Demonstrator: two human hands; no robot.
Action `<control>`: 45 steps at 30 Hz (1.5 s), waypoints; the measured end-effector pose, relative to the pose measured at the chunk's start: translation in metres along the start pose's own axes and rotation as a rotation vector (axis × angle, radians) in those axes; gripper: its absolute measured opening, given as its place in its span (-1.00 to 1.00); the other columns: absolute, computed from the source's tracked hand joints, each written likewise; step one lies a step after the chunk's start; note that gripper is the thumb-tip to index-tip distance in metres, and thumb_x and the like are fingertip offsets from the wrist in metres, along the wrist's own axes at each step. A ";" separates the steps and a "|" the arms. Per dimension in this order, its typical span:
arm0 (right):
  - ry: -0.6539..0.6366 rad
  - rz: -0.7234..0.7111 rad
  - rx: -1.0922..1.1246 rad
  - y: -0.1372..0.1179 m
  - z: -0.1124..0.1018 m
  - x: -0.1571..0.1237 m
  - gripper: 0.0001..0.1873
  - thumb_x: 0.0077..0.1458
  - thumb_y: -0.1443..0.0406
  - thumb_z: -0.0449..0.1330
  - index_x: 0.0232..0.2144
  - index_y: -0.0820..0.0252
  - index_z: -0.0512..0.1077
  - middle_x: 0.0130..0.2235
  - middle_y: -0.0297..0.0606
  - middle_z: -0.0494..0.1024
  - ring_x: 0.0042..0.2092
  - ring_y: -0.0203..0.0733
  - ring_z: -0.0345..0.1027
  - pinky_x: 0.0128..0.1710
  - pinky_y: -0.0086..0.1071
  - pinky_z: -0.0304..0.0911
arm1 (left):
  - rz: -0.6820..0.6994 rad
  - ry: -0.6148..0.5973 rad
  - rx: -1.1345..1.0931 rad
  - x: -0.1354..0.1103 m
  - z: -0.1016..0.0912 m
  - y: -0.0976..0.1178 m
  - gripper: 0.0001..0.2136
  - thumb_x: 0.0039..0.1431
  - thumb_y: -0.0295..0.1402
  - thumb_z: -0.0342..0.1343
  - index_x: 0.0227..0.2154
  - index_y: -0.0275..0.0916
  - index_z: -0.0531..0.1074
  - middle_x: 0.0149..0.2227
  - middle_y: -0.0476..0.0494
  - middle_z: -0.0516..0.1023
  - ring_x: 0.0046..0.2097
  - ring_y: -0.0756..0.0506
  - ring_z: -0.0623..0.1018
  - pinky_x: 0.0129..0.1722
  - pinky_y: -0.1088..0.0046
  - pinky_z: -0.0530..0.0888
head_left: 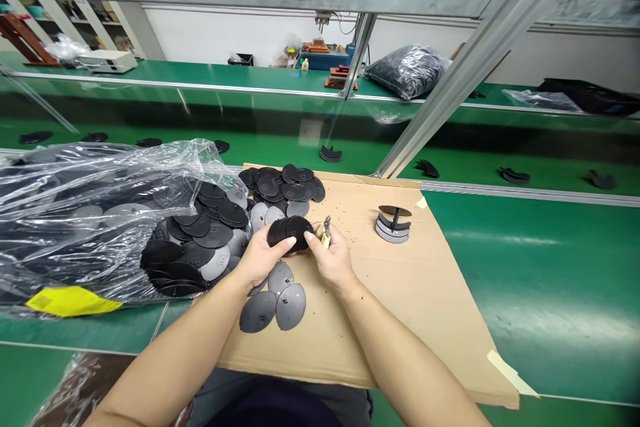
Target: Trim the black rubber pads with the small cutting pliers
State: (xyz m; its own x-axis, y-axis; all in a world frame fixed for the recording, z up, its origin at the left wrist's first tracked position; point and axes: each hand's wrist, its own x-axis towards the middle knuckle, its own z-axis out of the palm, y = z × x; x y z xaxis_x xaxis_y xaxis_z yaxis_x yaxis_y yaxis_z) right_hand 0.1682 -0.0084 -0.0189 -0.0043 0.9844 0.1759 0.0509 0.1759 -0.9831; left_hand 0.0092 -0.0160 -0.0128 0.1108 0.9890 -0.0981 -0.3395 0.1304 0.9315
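Observation:
My left hand (pixel 259 256) grips a few overlapping black oval plastic discs (pixel 286 233) above the cardboard, thumb on top. My right hand (pixel 334 260) is closed around small cutting pliers (pixel 326 235) with pale handles and jaws pointing up. Its thumb also touches the right edge of the discs. Grey-faced oval discs (pixel 291 307) with small studs lie below my left hand. Behind the hands spreads a pile of black discs (pixel 295 192). The lower parts of the pliers are hidden by my fingers.
A clear plastic bag (pixel 100 180) spills many black discs at left. On the cardboard sheet (pixel 410 307) at right stands an assembled black-and-grey part (pixel 393 225). A slanted metal post (pixel 450 80) rises behind it. Curved black pieces (pixel 331 153) sit along the green conveyor behind.

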 end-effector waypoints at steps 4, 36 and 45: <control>-0.001 -0.035 -0.141 -0.006 0.004 -0.003 -0.77 0.07 0.12 0.18 -0.40 0.15 0.31 -0.50 -0.42 0.30 -0.47 -0.31 0.14 -0.41 -0.41 0.16 | -0.039 0.030 -0.003 0.000 0.001 -0.001 -0.61 -0.13 -0.28 0.36 -0.22 -0.30 0.45 -0.29 -0.13 0.57 -0.34 -0.06 0.55 -0.29 0.34 0.55; -0.261 -0.067 0.028 -0.007 -0.005 -0.004 -0.65 0.09 0.11 0.21 -0.14 0.20 0.41 -0.29 -0.24 0.52 -0.31 -0.21 0.40 -0.26 -0.31 0.34 | -0.172 -0.015 -0.143 0.005 0.000 0.004 -0.54 -0.03 -0.22 0.31 -0.09 -0.19 0.30 -0.23 -0.10 0.50 -0.36 -0.01 0.52 -0.46 0.48 0.47; -0.155 -0.459 -0.277 -0.011 -0.002 -0.006 -0.88 0.17 0.31 0.12 -0.23 0.13 0.42 -0.28 -0.20 0.52 -0.24 -0.17 0.42 -0.17 -0.24 0.36 | -0.272 -0.120 -0.171 0.001 -0.003 0.004 -0.49 0.01 -0.18 0.27 -0.01 -0.22 0.30 -0.36 -0.06 0.43 -0.39 -0.01 0.49 -0.49 0.48 0.46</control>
State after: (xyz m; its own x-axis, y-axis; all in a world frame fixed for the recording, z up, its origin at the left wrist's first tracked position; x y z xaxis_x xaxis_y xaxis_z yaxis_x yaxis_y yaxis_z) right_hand 0.1700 -0.0161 -0.0090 -0.2335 0.7998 0.5530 0.2699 0.5997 -0.7534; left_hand 0.0055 -0.0139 -0.0103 0.3245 0.9025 -0.2830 -0.4328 0.4077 0.8040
